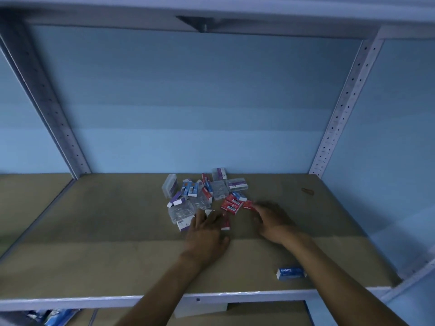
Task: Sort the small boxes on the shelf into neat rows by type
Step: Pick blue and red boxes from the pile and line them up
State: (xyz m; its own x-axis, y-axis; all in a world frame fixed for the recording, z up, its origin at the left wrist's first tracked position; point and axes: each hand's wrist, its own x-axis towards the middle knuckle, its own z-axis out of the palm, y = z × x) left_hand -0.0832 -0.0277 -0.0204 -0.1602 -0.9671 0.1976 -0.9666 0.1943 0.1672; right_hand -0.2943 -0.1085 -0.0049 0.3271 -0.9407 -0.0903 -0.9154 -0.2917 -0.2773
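Note:
A jumbled pile of small boxes [207, 194] lies mid-shelf: red ones, blue-and-white ones, purple-and-white ones and clear plastic cases. My left hand [204, 234] rests palm down at the pile's near edge, fingers spread over a purple-and-white box [182, 225] and a red box [224, 221]. My right hand [273, 220] reaches from the right, fingertips touching a red box [248, 205] at the pile's right edge; whether it grips the box is unclear. One blue staples box [290, 273] lies alone near the front right.
The brown shelf board [117, 231] has a white metal front lip [70, 302] and perforated uprights at both back corners. A small brown object [308, 191] lies at the back right. Blue packages [54, 317] sit on the lower shelf at bottom left.

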